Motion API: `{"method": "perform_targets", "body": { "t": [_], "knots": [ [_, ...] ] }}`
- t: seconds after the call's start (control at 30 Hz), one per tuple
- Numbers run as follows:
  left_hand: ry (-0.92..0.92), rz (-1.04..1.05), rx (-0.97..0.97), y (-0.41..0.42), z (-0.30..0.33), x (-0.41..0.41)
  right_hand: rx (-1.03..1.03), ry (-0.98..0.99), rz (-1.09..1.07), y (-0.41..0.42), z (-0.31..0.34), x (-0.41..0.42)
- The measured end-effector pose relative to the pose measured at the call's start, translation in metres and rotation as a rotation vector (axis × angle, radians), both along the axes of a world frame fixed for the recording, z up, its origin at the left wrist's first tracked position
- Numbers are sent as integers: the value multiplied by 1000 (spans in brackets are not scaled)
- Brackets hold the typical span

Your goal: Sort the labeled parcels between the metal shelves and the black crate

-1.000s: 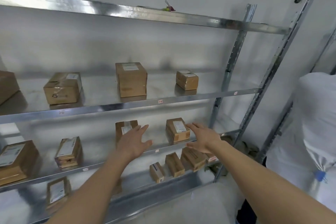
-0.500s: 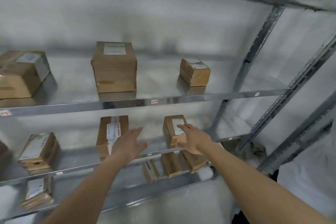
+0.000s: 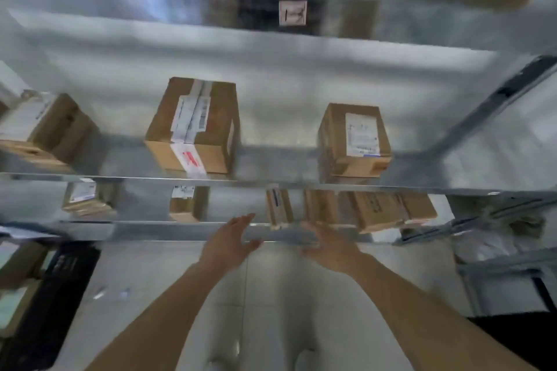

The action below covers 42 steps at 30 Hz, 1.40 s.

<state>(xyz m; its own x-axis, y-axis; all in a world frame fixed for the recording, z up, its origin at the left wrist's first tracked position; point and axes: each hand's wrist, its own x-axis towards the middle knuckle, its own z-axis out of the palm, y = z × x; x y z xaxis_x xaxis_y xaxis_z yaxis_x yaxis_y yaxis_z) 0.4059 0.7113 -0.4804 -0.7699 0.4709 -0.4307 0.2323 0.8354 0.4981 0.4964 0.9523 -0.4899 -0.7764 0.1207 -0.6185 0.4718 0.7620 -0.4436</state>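
Here both arms reach forward toward the lowest of the metal shelves (image 3: 187,232); the left hand (image 3: 229,242) has its fingers straight and spread, holding nothing; the right hand (image 3: 330,245) is likewise flat and loose, fingers extended and blurred, gripping nothing; both hover just in front of the low shelf's front edge, near a narrow upright parcel (image 3: 278,208) that stands between them and slightly beyond. To its right a flat parcel (image 3: 379,211) leans among other cartons whose edges are too blurred to separate; further left on the same level sit a small parcel (image 3: 187,205) and another labeled one (image 3: 84,199). On the shelf above, a taped parcel (image 3: 196,126) stands left of centre, a smaller labeled parcel (image 3: 354,141) well apart to its right, and a third parcel (image 3: 42,129) at the far left. The black crate (image 3: 51,304) rests on the floor at the lower left, with cartons visible inside it.
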Motion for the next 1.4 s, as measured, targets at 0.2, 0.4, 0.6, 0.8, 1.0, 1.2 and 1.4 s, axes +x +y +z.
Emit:
{"method": "perform_targets", "body": {
  "t": [0.2, 0.4, 0.6, 0.8, 1.0, 1.2, 1.4],
  "knots": [
    [-76, 63, -15, 29, -130, -18, -126, -13, -36, 15, -126, -28],
    [-36, 85, 51, 72, -236, -56, -100, 108, -102, 43, -226, -73],
    [-8, 87, 85, 102, -303, -74, -119, 202, -163, 45, -296, -105],
    [-8, 94, 118, 110, -330, -87, -303, 203, -240, 49, -327, -119],
    [-208, 292, 348, 112, -337, -90, -420, 187, -321, 46, -324, -125],
    [-383, 484, 506, 122, -319, -85, -374, 205, -368, 40, -304, -127],
    [-415, 497, 544, 123, -288, -87, -442, 210, -508, 40, -279, -125]
  ]
}}
